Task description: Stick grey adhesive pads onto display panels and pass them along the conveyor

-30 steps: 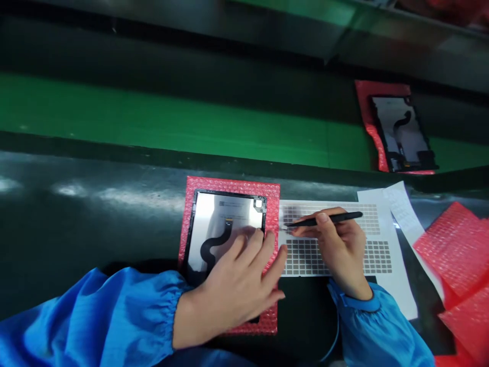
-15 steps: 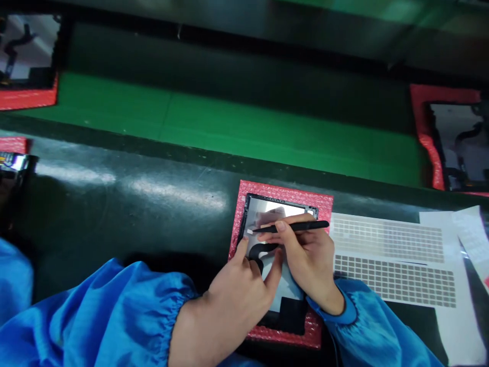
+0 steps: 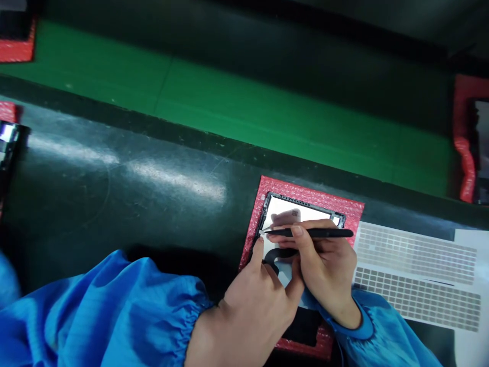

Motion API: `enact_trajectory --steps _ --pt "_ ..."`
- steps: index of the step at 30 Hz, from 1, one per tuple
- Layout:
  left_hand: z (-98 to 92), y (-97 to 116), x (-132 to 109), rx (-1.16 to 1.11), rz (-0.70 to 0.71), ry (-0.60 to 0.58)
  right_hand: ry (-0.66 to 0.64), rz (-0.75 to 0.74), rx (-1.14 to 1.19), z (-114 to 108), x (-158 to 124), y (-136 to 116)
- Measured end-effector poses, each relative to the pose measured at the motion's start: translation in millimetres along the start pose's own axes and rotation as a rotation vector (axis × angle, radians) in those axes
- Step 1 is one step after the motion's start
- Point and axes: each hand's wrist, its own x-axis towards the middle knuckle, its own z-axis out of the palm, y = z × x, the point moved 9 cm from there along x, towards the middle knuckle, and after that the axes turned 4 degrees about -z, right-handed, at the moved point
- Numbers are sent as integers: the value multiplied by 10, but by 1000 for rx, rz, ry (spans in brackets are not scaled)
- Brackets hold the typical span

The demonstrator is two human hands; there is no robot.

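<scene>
Our right hand (image 3: 324, 270) pinches black tweezers (image 3: 324, 233) over the display panel (image 3: 294, 210), while our spread left hand (image 3: 254, 311) steadies it carefully.

My left hand (image 3: 255, 311) low and splayed, forefinger (image 3: 258, 252) reaching forward, my right hand (image 3: 324, 270) just beside it, thumb (image 3: 297, 232) and fingers (image 3: 305, 250) pinched closed, both wrists angled inward, gathered blue sleeves (image 3: 114, 306) covering my forearms.
</scene>
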Motion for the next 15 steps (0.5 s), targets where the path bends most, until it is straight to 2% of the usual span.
enact_trajectory --steps 15 --pt "31 -49 -26 51 2 6 -3 -25 -42 4 -1 -26"
